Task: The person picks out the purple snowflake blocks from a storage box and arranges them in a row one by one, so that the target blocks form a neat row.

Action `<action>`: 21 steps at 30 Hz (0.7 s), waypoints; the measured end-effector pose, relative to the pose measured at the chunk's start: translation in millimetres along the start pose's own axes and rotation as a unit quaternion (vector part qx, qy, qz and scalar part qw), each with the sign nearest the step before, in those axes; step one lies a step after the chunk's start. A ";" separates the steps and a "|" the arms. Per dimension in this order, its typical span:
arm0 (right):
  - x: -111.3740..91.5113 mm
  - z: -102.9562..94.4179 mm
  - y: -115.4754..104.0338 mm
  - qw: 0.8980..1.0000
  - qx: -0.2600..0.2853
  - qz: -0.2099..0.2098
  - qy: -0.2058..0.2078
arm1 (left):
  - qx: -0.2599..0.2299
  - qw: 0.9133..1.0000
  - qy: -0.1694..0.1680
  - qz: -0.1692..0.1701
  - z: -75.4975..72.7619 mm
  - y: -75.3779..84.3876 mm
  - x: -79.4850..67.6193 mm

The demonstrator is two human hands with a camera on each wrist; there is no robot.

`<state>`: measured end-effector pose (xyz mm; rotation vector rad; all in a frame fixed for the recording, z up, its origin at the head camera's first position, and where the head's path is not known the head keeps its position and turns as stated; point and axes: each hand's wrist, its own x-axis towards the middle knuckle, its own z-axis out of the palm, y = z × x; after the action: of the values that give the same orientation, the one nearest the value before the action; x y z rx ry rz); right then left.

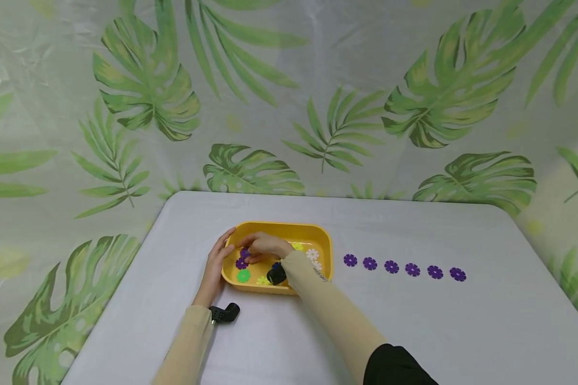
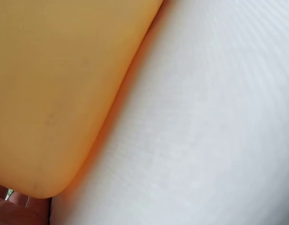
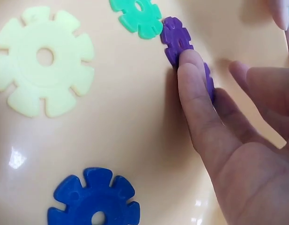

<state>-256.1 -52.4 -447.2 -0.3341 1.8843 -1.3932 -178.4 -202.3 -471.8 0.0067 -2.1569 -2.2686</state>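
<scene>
The left hand grips the tray at its left edge, probably to steady it; the right hand, nearly closed, pinches a purple disc

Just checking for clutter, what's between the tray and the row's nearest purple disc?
Just bare cloth: the head view shows a narrow strip separating the tray from the row's nearest purple disc.

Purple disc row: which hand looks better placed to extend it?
Probably the right hand: its fingers touch a purple disc, and the row lies rightward; the left hand holds the tray.
</scene>
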 end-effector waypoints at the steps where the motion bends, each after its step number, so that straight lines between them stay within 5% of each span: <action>1: 0.1 0.1 0.2 1.000 0.002 0.000 0.000 | -0.002 1.000 0.001 -0.001 0.3 -0.1 0.0; 8: -0.6 -1.7 1.8 1.000 -0.002 -0.008 0.019 | 0.002 1.000 0.019 0.011 -6.3 -27.8 12.9; 21: -5.5 -9.6 4.1 0.993 0.017 -0.055 0.107 | -0.007 1.000 0.019 0.009 -5.8 -28.0 11.9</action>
<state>-258.2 -40.7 -447.5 -0.2856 2.0374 -1.5873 -190.5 -206.9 -500.0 0.0299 -2.1138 -2.2547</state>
